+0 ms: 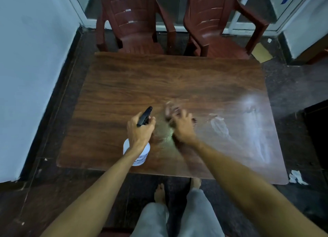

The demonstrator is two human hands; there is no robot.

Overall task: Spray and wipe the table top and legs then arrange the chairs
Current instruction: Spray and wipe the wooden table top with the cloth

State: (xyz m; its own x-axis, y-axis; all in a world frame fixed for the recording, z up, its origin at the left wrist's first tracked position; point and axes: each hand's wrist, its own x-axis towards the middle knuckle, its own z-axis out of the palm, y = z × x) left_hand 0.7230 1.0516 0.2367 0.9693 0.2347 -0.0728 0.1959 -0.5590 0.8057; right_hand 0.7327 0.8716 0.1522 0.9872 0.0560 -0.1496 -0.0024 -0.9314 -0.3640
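Observation:
A brown wood-grain table top (142, 80) fills the middle of the head view. My left hand (140, 130) grips a white spray bottle (142, 156) by its black trigger head (144, 116), held above the near left part of the table. My right hand (182, 126) presses a blurred, dark cloth (171, 110) onto the table's centre. Wet streaks (255, 135) shine on the right side of the top. Two red-brown plastic chairs, one (133, 23) at the far left and one (218, 23) at the far right, face the table's far edge.
A white wall (32, 68) runs close along the left. Dark stone floor surrounds the table. A crumpled white scrap (296, 177) lies on the floor by the near right corner. A cardboard piece (261, 53) lies at the far right. My bare feet (160, 192) stand at the near edge.

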